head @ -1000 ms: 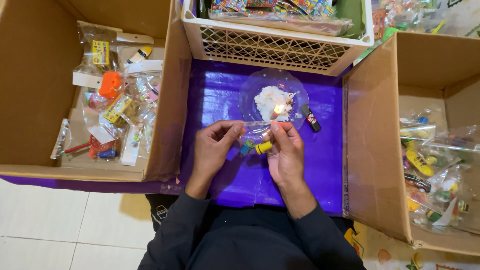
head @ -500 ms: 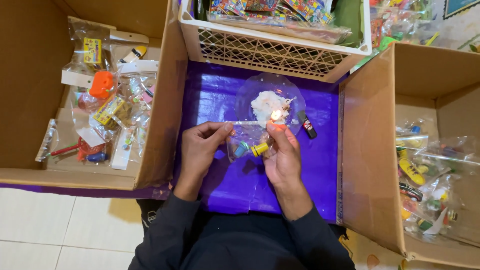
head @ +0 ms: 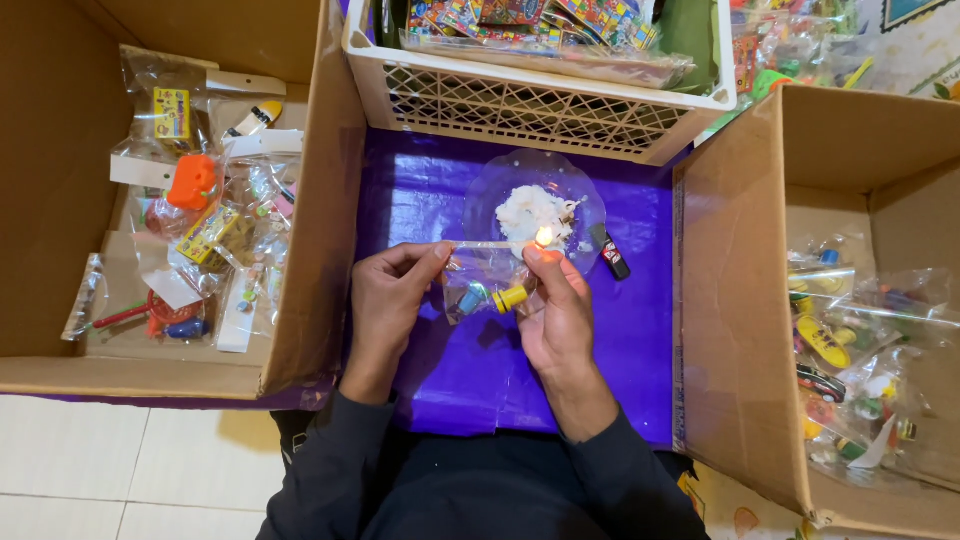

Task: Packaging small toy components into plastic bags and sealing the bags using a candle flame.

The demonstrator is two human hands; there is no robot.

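While both hands (head: pixel 470 300) pinch the clear bag (head: pixel 485 275) | flame (head: pixel 544 237) at right edge | 2 boxes flank.

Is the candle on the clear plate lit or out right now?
Lit: a small orange flame glows by the top edge of the clear bag held by both hands.

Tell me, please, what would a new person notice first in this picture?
The small flame at the middle, burning at the top edge of a clear plastic bag with little toys inside, which the left hand and right hand hold over the purple sheet. Behind it lies a clear dish with a white lump. Open cardboard boxes with bagged toys stand on both sides.
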